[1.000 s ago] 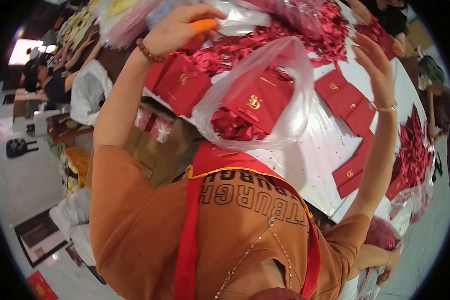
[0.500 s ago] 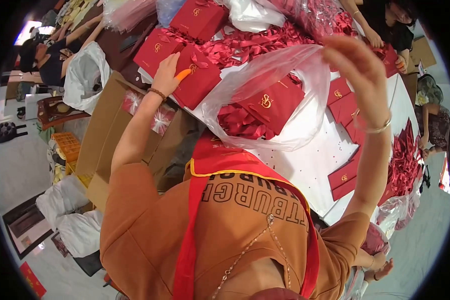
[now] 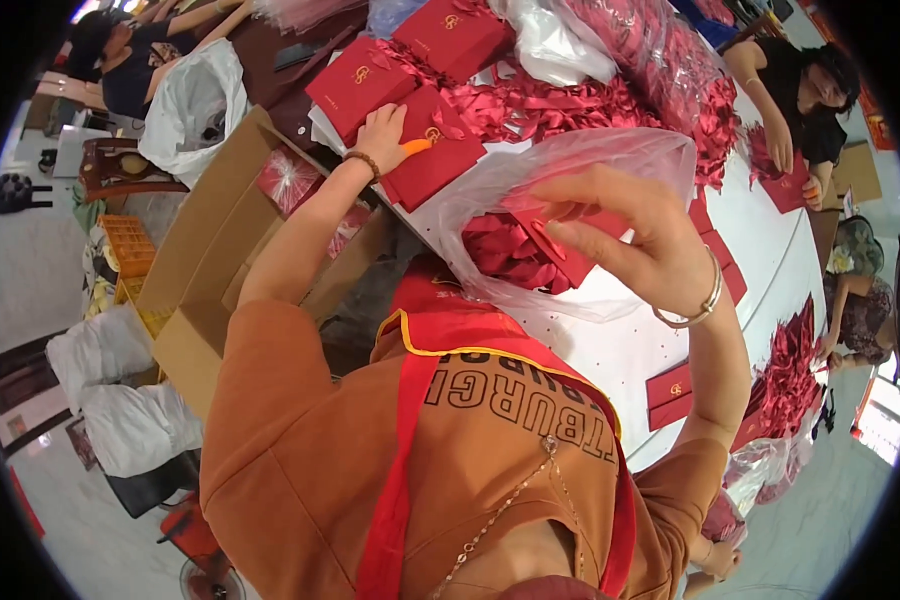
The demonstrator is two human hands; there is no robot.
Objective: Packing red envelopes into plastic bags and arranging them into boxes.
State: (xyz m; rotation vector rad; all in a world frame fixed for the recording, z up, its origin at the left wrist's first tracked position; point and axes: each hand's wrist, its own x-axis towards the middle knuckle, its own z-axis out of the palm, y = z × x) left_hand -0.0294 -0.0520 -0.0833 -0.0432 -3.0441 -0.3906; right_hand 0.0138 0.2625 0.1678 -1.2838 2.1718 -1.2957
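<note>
My left hand lies with its fingers spread on a stack of flat red gift bags, which carry a gold emblem. An orange cover sits on its thumb. Over a large clear plastic bag hovers my right hand, its fingers curved and the thumb apart from them; I see nothing held between them. Inside the plastic bag are dark red ribbons and another red gift bag, partly hidden behind my right hand.
An open cardboard box with wrapped red packages stands at my left. Heaped ribbons cover the table's far side. More red bags lie on the white table top. A co-worker handles a red bag at far right.
My right hand has come down and left, from raised at the right to above the plastic bag. My left hand stays on the stack of gift bags. The whole view has shifted somewhat.
</note>
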